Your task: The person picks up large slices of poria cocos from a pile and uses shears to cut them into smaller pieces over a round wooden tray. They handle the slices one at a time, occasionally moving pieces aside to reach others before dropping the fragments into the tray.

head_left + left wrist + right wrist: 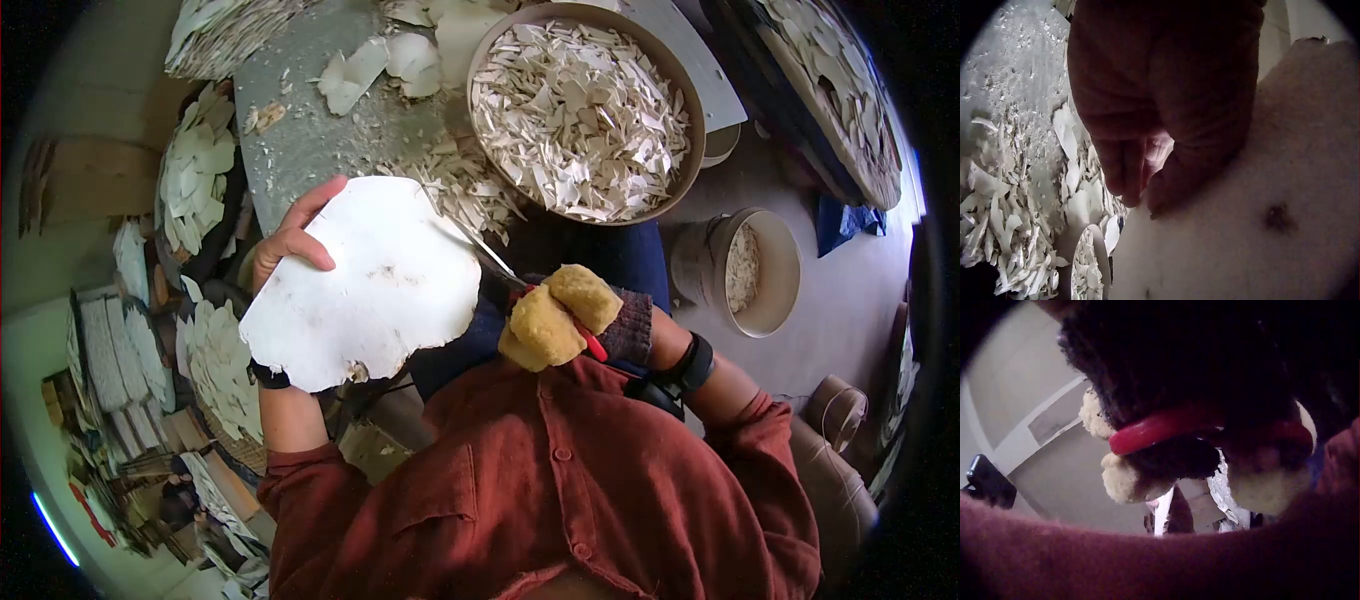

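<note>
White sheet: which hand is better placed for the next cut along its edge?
Right, probably: the right hand grips the red-handled tool near the white sheet, while the left hand is busy pinching that sheet.

In the head view, locate grey tabletop at 11 o'clock. Find smooth, greyish floor at 2 o'clock. Note pale green background surface at 9 o'clock; cannot classify as wall or floor. Identify narrow, bluish-white light strip at 8 o'clock. In the right wrist view, observe pale background panels at 10 o'clock, divided by lighter bands. Treat as dimly lit.
</note>
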`<act>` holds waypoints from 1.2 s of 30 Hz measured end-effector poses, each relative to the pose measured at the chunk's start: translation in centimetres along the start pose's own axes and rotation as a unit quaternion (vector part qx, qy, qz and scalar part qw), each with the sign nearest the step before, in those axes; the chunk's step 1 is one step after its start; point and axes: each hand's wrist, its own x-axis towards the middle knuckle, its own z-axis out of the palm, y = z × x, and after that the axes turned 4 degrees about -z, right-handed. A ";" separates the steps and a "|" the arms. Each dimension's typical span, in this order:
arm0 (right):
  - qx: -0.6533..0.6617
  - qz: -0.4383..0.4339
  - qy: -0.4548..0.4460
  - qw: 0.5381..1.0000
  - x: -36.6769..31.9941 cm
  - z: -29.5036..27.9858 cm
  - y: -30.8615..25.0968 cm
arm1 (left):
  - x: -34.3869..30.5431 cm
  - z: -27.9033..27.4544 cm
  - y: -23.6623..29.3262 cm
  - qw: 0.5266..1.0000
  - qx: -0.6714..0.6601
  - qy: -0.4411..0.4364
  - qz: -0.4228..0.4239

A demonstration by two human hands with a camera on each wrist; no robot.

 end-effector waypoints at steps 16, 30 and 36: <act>-0.106 -0.055 0.161 0.980 2.9 0.9 0.7 | -1.9 0.5 -6.4 0.970 -0.108 0.202 -0.078; -0.360 -0.047 0.168 0.917 4.2 0.3 5.0 | -4.3 5.2 -9.1 0.959 -0.101 0.240 -0.115; -0.307 -0.080 0.200 0.927 4.4 0.3 6.6 | -5.6 4.7 -9.9 0.962 -0.065 0.233 -0.130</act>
